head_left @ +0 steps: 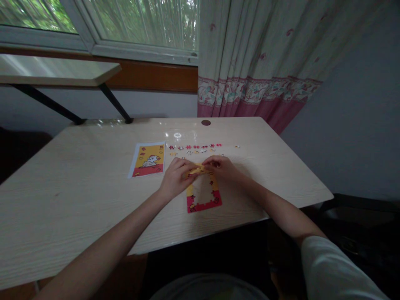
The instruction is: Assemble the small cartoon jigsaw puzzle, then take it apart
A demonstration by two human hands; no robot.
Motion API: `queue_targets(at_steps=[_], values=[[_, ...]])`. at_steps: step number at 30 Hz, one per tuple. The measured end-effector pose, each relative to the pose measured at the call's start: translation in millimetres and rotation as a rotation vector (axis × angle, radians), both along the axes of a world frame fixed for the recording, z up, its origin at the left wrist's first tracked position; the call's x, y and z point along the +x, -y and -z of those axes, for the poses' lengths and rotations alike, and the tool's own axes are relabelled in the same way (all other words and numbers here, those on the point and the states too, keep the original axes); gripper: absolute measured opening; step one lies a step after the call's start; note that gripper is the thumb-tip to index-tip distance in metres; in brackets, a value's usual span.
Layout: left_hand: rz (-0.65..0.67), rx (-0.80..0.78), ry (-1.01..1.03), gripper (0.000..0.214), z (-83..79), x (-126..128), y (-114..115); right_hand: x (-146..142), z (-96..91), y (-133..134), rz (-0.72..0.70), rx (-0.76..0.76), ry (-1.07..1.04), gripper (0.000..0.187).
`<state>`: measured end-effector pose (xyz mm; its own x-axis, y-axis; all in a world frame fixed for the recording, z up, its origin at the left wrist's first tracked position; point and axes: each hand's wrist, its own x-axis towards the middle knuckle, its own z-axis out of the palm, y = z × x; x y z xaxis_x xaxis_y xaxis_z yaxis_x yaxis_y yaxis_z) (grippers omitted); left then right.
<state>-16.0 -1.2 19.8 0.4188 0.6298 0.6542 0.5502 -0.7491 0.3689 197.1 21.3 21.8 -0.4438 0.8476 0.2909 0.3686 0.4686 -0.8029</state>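
A jigsaw puzzle border (204,206), red at the bottom and yellow higher up, lies on the table in front of me with bare tabletop inside it. At its top edge both hands meet over yellow puzzle pieces (197,169). My left hand (177,177) pinches them from the left, thumb below and fingers above. From the right, my right hand (223,167) closes its fingertips on the same yellow part. The fingers hide where the pieces join. Just beyond the hands, loose puzzle pieces (196,146) lie in rows, the far row mostly red.
Left of the border lies a printed reference picture (149,160) of a white animal on yellow and red. One stray piece (238,146) sits to the right. A raised shelf (56,71) stands at the back left, and a curtain (243,91) hangs behind the table (103,200).
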Motion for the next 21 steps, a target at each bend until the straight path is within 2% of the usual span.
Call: queue_targets(at_steps=[3, 7, 15, 21], values=[[-0.030, -0.033, 0.013, 0.015, 1.1, -1.6, -1.4, 4.8, -3.3, -0.4, 0.033, 0.180, 0.055, 0.018], [-0.024, -0.053, 0.008, 0.017, 3.1, -2.5, -2.6, 6.9, -3.2, -2.5, -0.008, 0.289, 0.138, 0.015], [-0.004, -0.040, -0.015, 0.017, 8.6, -4.1, -4.5, 4.3, -5.3, 1.3, -0.024, 0.351, 0.252, 0.009], [0.013, -0.100, -0.069, 0.024, 2.8, -8.7, -3.4, 5.7, -2.6, 1.5, -0.059, 0.363, 0.346, 0.007]])
